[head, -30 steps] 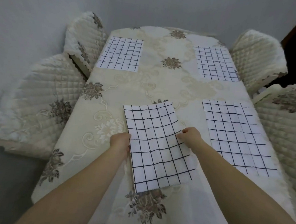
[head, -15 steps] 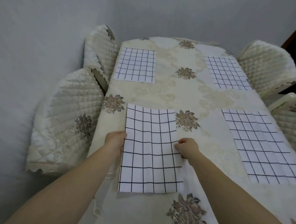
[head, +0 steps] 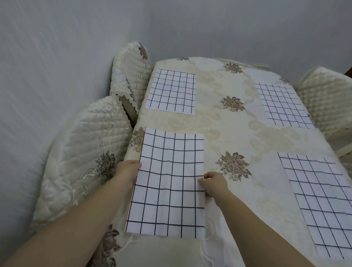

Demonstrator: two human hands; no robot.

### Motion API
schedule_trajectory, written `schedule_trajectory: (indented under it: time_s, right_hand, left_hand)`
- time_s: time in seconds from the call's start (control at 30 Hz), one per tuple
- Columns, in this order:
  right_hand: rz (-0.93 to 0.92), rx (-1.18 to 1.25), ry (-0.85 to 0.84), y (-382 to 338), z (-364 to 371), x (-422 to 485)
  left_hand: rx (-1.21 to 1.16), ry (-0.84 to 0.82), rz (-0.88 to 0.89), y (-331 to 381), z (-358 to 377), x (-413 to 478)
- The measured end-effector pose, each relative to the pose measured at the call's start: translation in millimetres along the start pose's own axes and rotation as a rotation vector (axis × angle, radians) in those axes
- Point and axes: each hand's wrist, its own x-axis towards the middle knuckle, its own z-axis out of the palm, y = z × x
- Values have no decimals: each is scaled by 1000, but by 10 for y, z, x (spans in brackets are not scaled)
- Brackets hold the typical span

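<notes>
A white placemat with a black grid (head: 169,182) lies flat at the near left of the table (head: 217,123), its long sides running away from me. My left hand (head: 127,170) grips its left edge about halfway along. My right hand (head: 214,182) pinches its right edge at the same height, fingers curled over the cloth. Both forearms reach in from the bottom of the view.
Three more grid placemats lie on the cream floral tablecloth: far left (head: 171,91), far right (head: 283,104) and near right (head: 323,201). Quilted cream chairs stand at the left (head: 83,158) (head: 131,72) and at the right (head: 329,99). A grey wall is behind.
Both hands carried the placemat leftward from the table's middle and straightened it to lie square with the left edge. The view has shifted left with it.
</notes>
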Motion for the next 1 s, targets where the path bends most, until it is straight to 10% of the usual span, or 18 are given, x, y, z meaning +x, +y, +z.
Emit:
schedule_trajectory:
  time_s: [0.7, 1.0]
  right_hand:
    - [10, -51, -28, -221, 215, 384]
    - [-8, -120, -13, -261, 242, 334]
  left_hand:
    - [57, -34, -55, 423, -94, 252]
    - [657, 129, 260, 447, -141, 214]
